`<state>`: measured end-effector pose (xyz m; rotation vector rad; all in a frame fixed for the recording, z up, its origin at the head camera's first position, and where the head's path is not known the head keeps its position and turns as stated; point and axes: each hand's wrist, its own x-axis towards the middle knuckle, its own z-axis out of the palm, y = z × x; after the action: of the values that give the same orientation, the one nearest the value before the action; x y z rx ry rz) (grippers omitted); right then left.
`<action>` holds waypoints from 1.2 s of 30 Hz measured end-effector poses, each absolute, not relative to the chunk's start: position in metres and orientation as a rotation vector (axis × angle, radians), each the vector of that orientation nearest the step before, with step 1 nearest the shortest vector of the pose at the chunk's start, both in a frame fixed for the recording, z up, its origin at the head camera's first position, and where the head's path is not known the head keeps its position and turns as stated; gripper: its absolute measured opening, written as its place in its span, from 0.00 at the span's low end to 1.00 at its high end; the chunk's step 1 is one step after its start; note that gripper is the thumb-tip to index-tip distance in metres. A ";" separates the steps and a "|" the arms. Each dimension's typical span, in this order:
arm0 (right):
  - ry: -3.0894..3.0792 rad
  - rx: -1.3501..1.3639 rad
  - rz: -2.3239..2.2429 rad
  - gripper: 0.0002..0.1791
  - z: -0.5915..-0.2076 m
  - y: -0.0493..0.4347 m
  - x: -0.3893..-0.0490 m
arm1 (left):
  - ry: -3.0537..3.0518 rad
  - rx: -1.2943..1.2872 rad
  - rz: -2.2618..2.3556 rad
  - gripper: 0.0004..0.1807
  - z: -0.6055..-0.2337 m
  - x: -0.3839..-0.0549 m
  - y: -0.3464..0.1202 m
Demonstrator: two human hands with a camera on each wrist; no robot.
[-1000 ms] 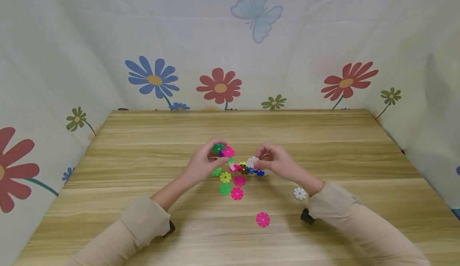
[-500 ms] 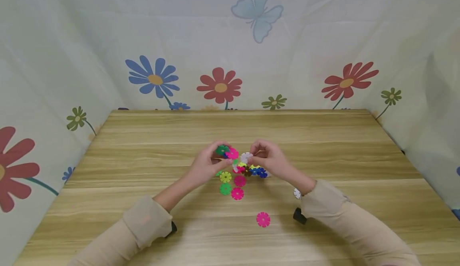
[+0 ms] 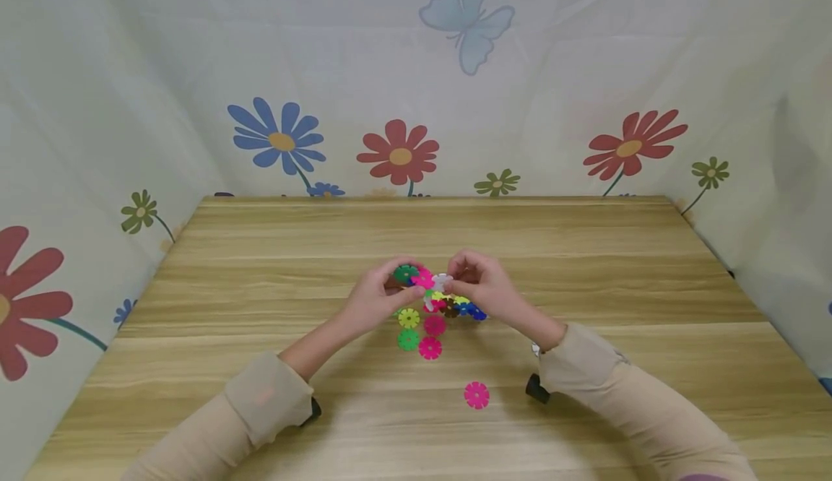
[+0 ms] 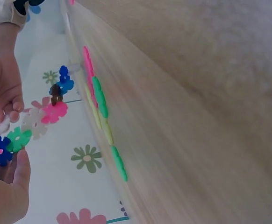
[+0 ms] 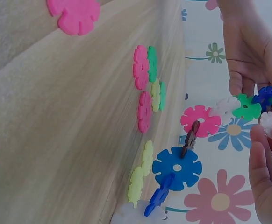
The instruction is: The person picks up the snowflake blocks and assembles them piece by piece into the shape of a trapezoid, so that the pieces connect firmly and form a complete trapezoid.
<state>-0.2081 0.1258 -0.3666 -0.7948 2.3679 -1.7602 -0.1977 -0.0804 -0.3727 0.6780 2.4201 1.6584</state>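
My left hand holds one end of a chain of slotted snowflake discs, near its dark green disc and pink disc. Between the thumb and fingers of my right hand is a white snowflake disc, its edge right at that pink disc. From the left hand the chain hangs toward the right. In the right wrist view it runs through a green disc, another white disc, a pink disc, a brown disc and a blue disc to a dark blue one.
Below the hands, on the wooden table, lie loose discs: yellow, green and pink. Another pink disc lies nearer the front. A loose white disc is mostly hidden by the right sleeve.
My right hand has moved left with the white disc, up to the pink disc. My left hand and the chain have shifted slightly right.
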 end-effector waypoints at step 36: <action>2.695 -0.979 -1.689 0.02 -0.371 0.121 -0.200 | 2.492 0.807 1.323 0.23 -0.370 -0.203 -0.076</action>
<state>-0.2005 0.1209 -0.3706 -0.9788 2.6951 -1.6891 -0.2026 -0.0763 -0.3696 0.8067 2.4917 1.3235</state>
